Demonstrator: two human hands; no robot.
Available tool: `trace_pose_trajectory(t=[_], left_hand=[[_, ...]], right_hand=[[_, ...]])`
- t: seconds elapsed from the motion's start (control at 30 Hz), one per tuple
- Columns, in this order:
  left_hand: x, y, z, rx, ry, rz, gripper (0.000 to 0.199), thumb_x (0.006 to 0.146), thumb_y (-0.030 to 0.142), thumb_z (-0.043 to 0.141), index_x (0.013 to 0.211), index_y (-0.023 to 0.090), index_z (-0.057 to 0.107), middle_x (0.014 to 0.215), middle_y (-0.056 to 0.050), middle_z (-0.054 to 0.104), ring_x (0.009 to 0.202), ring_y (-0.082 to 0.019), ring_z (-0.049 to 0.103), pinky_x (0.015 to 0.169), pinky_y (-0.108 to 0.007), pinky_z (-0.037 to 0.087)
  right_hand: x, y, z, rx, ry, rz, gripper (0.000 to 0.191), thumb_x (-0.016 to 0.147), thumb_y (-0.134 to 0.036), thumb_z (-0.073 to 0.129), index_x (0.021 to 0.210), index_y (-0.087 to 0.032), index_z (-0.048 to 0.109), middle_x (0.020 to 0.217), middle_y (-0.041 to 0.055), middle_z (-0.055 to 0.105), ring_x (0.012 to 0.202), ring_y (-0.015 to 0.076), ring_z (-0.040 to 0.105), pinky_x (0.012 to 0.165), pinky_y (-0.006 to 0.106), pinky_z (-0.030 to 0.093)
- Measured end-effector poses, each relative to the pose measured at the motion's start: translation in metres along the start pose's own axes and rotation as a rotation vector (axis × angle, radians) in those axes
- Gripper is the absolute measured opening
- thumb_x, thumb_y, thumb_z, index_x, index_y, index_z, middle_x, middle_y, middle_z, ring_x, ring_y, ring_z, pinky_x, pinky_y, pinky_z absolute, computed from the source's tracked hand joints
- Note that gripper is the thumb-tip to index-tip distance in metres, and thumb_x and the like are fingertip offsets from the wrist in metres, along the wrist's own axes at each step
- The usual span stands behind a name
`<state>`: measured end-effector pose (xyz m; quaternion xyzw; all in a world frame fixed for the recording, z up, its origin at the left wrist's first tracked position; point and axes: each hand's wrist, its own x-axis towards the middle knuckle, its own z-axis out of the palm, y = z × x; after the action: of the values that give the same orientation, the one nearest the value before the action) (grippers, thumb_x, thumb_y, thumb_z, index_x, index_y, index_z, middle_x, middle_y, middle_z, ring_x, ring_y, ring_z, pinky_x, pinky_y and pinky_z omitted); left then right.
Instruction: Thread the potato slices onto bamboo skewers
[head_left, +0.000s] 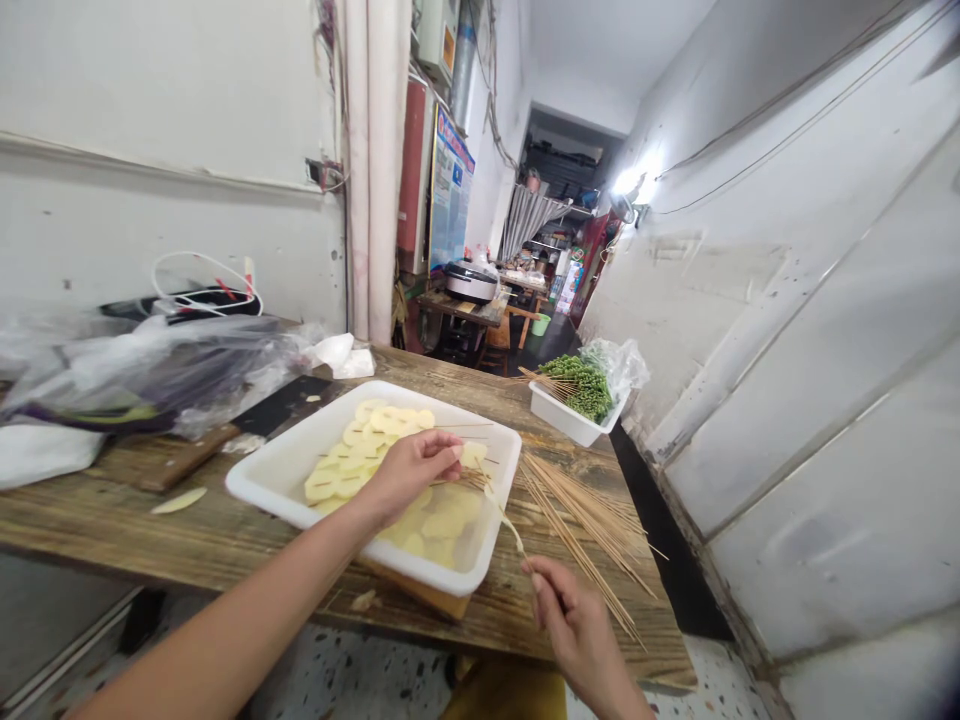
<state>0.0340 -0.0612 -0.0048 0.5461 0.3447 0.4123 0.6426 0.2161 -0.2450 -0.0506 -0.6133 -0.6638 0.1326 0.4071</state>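
My left hand (420,470) reaches over a white plastic tub (247,480), its fingers pinched at a thin pale-yellow slice (474,455) that looks like potato. In my right hand (574,615), over the table's front right, is a thin bamboo skewer. Another slice (512,530), seen nearly edge-on, is threaded along that skewer, whose tip points up toward my left fingertips. Inside the tub, rows of skewered potato slices (352,455) lie at the left, and loose slices (442,515) sit in cloudy water at the front right.
Loose bamboo skewers (592,520) are spread right of the tub on the wooden table (187,540). A smaller white basket (574,428) of skewered green vegetables (581,385) stands at the back right. Left are a knife (255,420), a stray slice (178,501) and plastic bags (165,370).
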Motion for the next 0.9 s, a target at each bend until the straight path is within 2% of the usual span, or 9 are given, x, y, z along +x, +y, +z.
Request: trace_pose_trajectory(t=[0.13, 0.27, 0.33, 0.43, 0.5, 0.53, 0.63, 0.77, 0.9], left_hand=[[0.001, 0.001, -0.001, -0.058, 0.038, -0.016, 0.040, 0.056, 0.035, 0.076, 0.087, 0.013, 0.065, 0.084, -0.005, 0.069, 0.069, -0.014, 0.063, 0.072, -0.030, 0.050], [0.003, -0.002, -0.005, 0.035, 0.091, 0.022, 0.038, 0.059, 0.035, 0.074, 0.089, 0.013, 0.066, 0.082, -0.005, 0.070, 0.068, -0.015, 0.063, 0.072, -0.031, 0.051], [0.001, -0.004, -0.004, 0.234, 0.128, 0.156, 0.031, 0.064, 0.034, 0.070, 0.088, 0.015, 0.067, 0.081, -0.005, 0.070, 0.072, -0.017, 0.064, 0.074, -0.032, 0.050], [-0.003, -0.007, 0.003, 0.522, 0.193, 0.479, 0.017, 0.072, 0.030, 0.062, 0.081, 0.018, 0.070, 0.083, -0.005, 0.071, 0.079, -0.019, 0.063, 0.080, -0.033, 0.048], [-0.006, -0.007, 0.007, 0.584, 0.190, 0.633, 0.015, 0.074, 0.029, 0.059, 0.080, 0.020, 0.070, 0.084, -0.005, 0.071, 0.082, -0.019, 0.062, 0.083, -0.032, 0.046], [-0.006, -0.007, 0.008, 0.582, 0.184, 0.652, 0.015, 0.074, 0.029, 0.059, 0.080, 0.020, 0.070, 0.084, -0.005, 0.071, 0.082, -0.019, 0.062, 0.083, -0.031, 0.046], [-0.005, -0.005, 0.006, 0.480, 0.219, 0.499, 0.016, 0.071, 0.031, 0.062, 0.080, 0.020, 0.069, 0.081, -0.004, 0.070, 0.077, -0.018, 0.062, 0.077, -0.028, 0.047], [0.000, -0.002, -0.003, 0.247, 0.179, 0.198, 0.025, 0.062, 0.035, 0.069, 0.080, 0.016, 0.068, 0.076, -0.003, 0.070, 0.070, -0.017, 0.062, 0.069, -0.027, 0.048], [0.000, 0.001, -0.005, 0.170, 0.169, 0.123, 0.029, 0.058, 0.035, 0.073, 0.079, 0.015, 0.069, 0.076, -0.003, 0.070, 0.070, -0.016, 0.062, 0.068, -0.026, 0.047]], right_hand=[[0.004, -0.007, 0.003, 0.058, 0.005, 0.020, 0.024, 0.091, -0.026, 0.044, 0.101, -0.016, 0.063, 0.056, -0.0002, 0.059, 0.049, 0.0119, 0.056, 0.050, 0.020, 0.046], [0.008, -0.008, 0.004, -0.030, 0.057, -0.093, 0.022, 0.089, -0.021, 0.046, 0.098, -0.016, 0.065, 0.065, 0.0031, 0.066, 0.057, 0.0135, 0.062, 0.057, 0.021, 0.050], [0.007, -0.006, 0.005, -0.157, 0.101, -0.194, 0.023, 0.088, -0.017, 0.045, 0.100, -0.015, 0.065, 0.070, 0.0060, 0.068, 0.062, 0.0152, 0.065, 0.061, 0.023, 0.052], [0.002, -0.005, 0.007, -0.380, 0.152, -0.291, 0.027, 0.087, -0.012, 0.042, 0.104, -0.014, 0.064, 0.067, 0.0074, 0.068, 0.059, 0.0169, 0.065, 0.059, 0.025, 0.052], [0.000, -0.007, 0.008, -0.418, 0.149, -0.284, 0.029, 0.088, -0.011, 0.041, 0.106, -0.014, 0.063, 0.068, 0.0075, 0.068, 0.058, 0.0170, 0.065, 0.057, 0.024, 0.052], [-0.001, -0.009, 0.008, -0.389, 0.143, -0.268, 0.030, 0.088, -0.012, 0.041, 0.107, -0.015, 0.063, 0.071, 0.0081, 0.069, 0.060, 0.0171, 0.065, 0.058, 0.024, 0.052], [-0.003, -0.014, 0.007, -0.204, 0.116, -0.198, 0.027, 0.089, -0.018, 0.042, 0.106, -0.016, 0.063, 0.076, 0.0079, 0.070, 0.063, 0.0165, 0.067, 0.060, 0.023, 0.053], [-0.002, -0.014, 0.005, -0.050, 0.105, -0.106, 0.024, 0.089, -0.022, 0.045, 0.096, -0.017, 0.067, 0.055, 0.0022, 0.064, 0.050, 0.0143, 0.062, 0.052, 0.021, 0.052], [-0.002, -0.012, 0.002, -0.047, 0.135, -0.112, 0.023, 0.087, -0.021, 0.048, 0.097, -0.016, 0.068, 0.064, 0.0051, 0.069, 0.064, 0.0175, 0.068, 0.062, 0.023, 0.055]])
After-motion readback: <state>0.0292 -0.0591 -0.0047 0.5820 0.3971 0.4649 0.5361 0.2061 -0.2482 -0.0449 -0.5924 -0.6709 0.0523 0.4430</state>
